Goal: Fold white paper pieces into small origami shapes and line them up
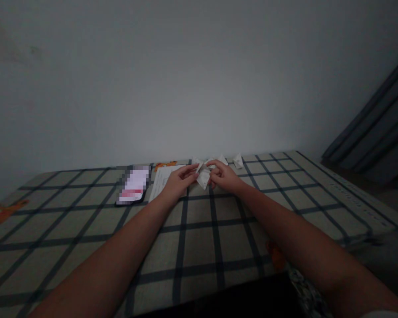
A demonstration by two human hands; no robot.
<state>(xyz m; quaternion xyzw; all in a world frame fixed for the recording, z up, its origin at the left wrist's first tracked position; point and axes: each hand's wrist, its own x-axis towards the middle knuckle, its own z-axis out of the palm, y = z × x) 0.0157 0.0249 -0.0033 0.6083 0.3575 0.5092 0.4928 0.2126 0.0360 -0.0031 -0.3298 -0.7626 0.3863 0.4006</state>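
Note:
Between my two hands is a small piece of folded white paper (204,177), its lower end coming to a point. My left hand (179,180) pinches its left side between thumb and fingers. On the right side, my right hand (224,177) grips it with bent fingers. Behind my right hand stand other folded paper pieces, one of them partly hidden (222,159) and another in the open (238,161). Flat sheets of printed paper (159,181) lie under and beside my left hand.
A phone (133,185) with a lit, blurred screen lies left of the sheets. The checked cloth (199,238) covers the surface, with orange printed figures on it. A pale wall (199,79) rises behind, and a dark curtain (374,115) hangs at the right.

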